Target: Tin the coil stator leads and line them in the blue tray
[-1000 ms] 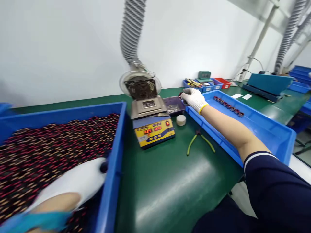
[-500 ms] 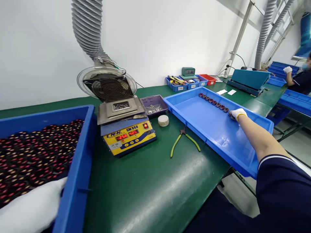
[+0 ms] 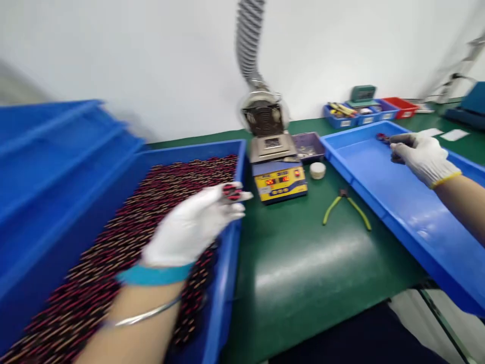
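Note:
My left hand (image 3: 197, 222), in a white glove, is closed on a small round black-and-red part (image 3: 231, 192), pinched at the fingertips above the right rim of a deep blue bin (image 3: 223, 283). Many similar small parts (image 3: 162, 202) fill that bin, smeared by motion. My right hand (image 3: 420, 154), in a white glove with grey fingertips, hovers over a shallow blue tray (image 3: 424, 202). Its fingers are loosely bent with a gap, and nothing shows between them. Just beyond the fingertips sits a small dark red part (image 3: 382, 137); the hand hides others in the row.
Between bin and tray stands a yellow-fronted heating unit (image 3: 280, 184) under a grey duct hose (image 3: 250, 45). Green-handled pliers (image 3: 344, 202), a round white pot (image 3: 317, 170) and a purple tray (image 3: 312, 144) lie nearby. Small boxes (image 3: 341, 121) line the wall. Blue bins (image 3: 56, 167) rise at left.
The view has swung left. My left hand has risen out of the bin with a part in its fingers. My right hand has drawn back from the row of parts.

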Action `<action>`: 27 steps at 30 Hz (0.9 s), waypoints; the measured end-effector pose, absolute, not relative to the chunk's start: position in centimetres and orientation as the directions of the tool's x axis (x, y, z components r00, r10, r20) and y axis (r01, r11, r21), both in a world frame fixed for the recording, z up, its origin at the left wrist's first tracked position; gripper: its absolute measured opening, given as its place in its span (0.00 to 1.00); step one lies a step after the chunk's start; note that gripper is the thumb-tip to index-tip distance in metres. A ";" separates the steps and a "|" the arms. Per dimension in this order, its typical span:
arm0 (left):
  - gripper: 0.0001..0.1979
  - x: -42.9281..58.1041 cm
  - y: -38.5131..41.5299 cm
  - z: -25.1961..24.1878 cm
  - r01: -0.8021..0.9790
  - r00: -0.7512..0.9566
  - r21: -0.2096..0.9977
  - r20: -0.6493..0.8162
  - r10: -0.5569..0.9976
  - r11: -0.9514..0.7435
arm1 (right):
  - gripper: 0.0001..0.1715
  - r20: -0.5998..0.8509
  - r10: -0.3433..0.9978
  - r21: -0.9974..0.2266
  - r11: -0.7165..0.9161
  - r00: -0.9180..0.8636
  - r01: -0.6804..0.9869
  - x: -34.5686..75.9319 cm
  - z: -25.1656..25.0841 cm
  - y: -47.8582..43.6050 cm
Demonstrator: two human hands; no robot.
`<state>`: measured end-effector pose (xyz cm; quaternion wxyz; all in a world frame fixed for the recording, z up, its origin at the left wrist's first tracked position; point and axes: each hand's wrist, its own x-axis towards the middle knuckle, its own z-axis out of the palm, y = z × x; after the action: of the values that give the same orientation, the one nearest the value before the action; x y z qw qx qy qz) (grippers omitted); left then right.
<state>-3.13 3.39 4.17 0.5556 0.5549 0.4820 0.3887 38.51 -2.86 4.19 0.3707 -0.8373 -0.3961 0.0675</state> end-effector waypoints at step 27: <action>0.12 0.4 0.0 0.3 0.391 0.194 0.897 0.138 0.971 -0.205 | 0.28 0.120 0.955 -0.765 0.262 -0.270 0.588 17.3 0.8 -1.3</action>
<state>0.36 -0.02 0.31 0.3773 0.6745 0.5049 0.3844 17.34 -1.27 0.83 0.2999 -0.5246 -0.7357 0.3060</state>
